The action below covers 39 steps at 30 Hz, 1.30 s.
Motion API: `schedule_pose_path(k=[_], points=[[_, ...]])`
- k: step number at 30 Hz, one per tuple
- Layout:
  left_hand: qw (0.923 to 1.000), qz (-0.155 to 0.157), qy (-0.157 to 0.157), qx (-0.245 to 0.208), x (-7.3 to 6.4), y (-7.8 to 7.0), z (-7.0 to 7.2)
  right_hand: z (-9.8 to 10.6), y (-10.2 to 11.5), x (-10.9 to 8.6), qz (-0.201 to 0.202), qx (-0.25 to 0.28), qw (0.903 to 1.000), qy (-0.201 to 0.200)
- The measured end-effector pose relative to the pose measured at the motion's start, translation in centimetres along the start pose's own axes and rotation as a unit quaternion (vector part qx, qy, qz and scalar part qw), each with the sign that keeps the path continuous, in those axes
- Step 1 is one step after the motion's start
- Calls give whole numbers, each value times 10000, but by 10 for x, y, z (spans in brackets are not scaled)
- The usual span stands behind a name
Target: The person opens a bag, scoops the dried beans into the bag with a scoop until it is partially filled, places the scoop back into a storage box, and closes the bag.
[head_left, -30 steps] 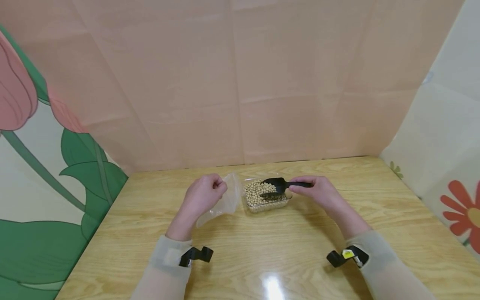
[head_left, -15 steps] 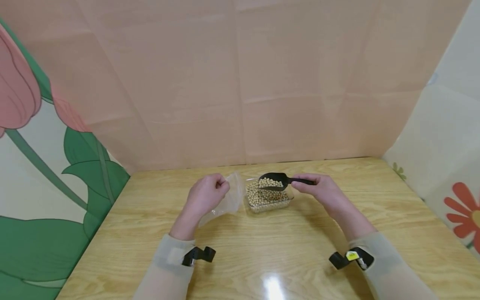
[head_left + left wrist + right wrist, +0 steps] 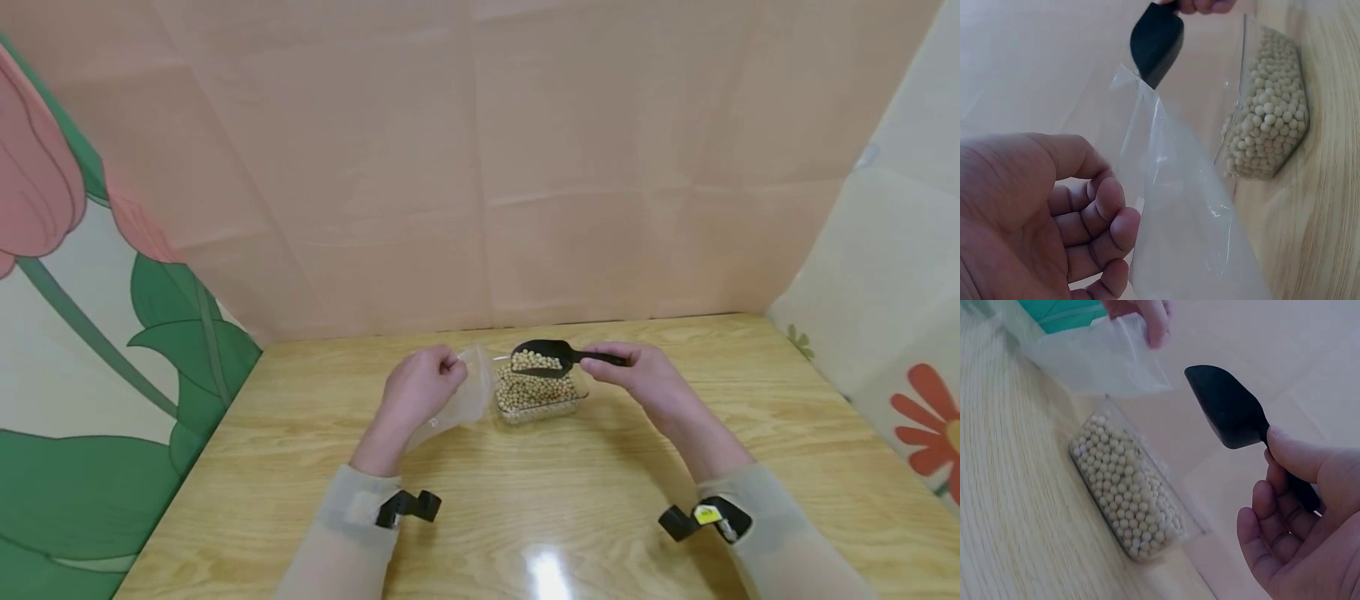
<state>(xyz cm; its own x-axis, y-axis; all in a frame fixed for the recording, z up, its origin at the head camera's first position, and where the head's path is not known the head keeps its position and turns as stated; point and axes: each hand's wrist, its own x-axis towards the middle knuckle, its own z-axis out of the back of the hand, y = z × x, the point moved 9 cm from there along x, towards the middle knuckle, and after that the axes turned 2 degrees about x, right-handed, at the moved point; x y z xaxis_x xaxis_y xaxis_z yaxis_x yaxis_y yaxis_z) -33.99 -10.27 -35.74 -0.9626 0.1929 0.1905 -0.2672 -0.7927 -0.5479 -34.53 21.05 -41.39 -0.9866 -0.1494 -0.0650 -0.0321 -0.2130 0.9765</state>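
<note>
My right hand (image 3: pixel 637 372) grips the handle of a black scoop (image 3: pixel 1225 409), which carries a load of pale round beans (image 3: pixel 536 360). The scoop hangs over a clear plastic box (image 3: pixel 542 411) filled with the same beans. To the left of the box, my left hand (image 3: pixel 423 385) pinches the upper edge of a translucent plastic bag (image 3: pixel 1191 219) between thumb and fingers. The bag hangs with its mouth toward the scoop. In the left wrist view the scoop's tip overlaps the bag's top corner.
A wood-grain table (image 3: pixel 525 492) lies under everything. Behind it rises a pinkish sheet (image 3: pixel 480 183). Flower-painted panels (image 3: pixel 60 367) flank the table on the left and right. Each wrist wears a black camera mount (image 3: pixel 408 507).
The scoop has come up out of the beans in the box, loaded, and moved slightly left toward the bag. My left hand with the bag has shifted a little right.
</note>
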Motion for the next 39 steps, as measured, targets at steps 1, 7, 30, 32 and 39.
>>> schedule_pose_path(k=[1,7,30,32,39], points=[[10000,-14,-27,10,0,-1,0,-1,2,-1,2,7,10000,10],[9999,-56,-90,61,2,-4,0,-12,16,-3,109,-75,9999,36],[9996,-160,-75,201,-4,-6,11,-65,59,3,1259,-1813,9751,-214],[9997,-117,-73,221,-4,-4,12,-67,63,1,1354,-1965,9707,-278],[9991,-29,-124,399,-2,1,15,-71,70,-2,1572,-2409,9567,-439]])
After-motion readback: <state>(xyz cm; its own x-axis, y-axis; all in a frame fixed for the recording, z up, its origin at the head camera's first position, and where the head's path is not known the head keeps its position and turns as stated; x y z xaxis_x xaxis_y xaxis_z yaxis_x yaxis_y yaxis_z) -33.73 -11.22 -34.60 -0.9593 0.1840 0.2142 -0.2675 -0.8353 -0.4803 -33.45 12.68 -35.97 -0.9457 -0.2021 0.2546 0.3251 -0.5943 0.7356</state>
